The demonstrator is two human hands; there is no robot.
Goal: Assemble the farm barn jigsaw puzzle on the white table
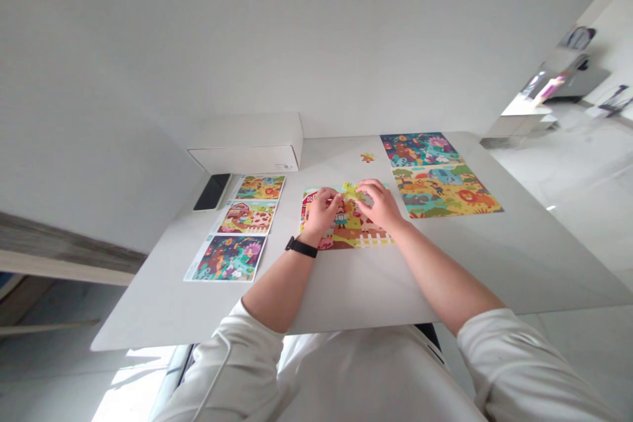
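A farm jigsaw puzzle (341, 237) lies in front of me, showing a red barn, a cow and a white fence. Over its upper edge is a yellow-green puzzle piece (350, 190), between my two hands. My right hand (380, 206) pinches the piece's right side with thumb and fingers. The curled fingers of my left hand (321, 212), which has a black band at the wrist, meet at the piece's left edge. Both hands cover parts of the farm picture. Beyond them a loose puzzle piece (367, 158), orange and green, lies alone on the table.
On the right lie a dark night-scene puzzle (420, 149) and a yellow safari puzzle (445, 191). Several picture cards (231, 257) form a column at left, beside a black phone (211, 192). A white box (244, 145) stands against the wall behind the grey table (356, 297).
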